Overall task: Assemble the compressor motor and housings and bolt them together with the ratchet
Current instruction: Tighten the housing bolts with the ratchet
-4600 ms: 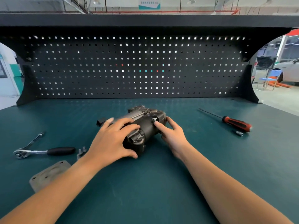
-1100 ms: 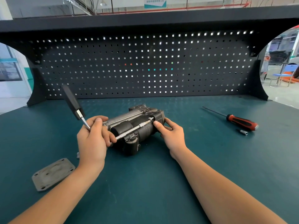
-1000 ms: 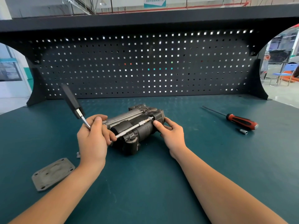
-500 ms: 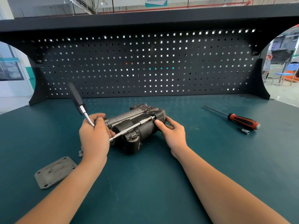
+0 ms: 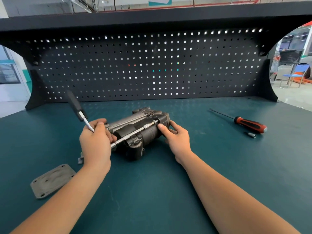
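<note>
The dark compressor assembly lies on its side in the middle of the green bench. My left hand grips the head of the ratchet, whose black handle sticks up and to the left. A long silver extension bar runs from that hand along the housing to a bolt at the far right end. My right hand holds that far end of the compressor, thumb pressed beside the socket tip.
A grey cover plate lies at the front left, with small bolts just behind it. A red-and-black screwdriver and a loose socket lie at the right. A black pegboard closes the back.
Since 4.6 s ago my left hand has picked the ratchet up from the bench and set it with the extension on the compressor bolt. Over the last second the handle has swung slightly right.
</note>
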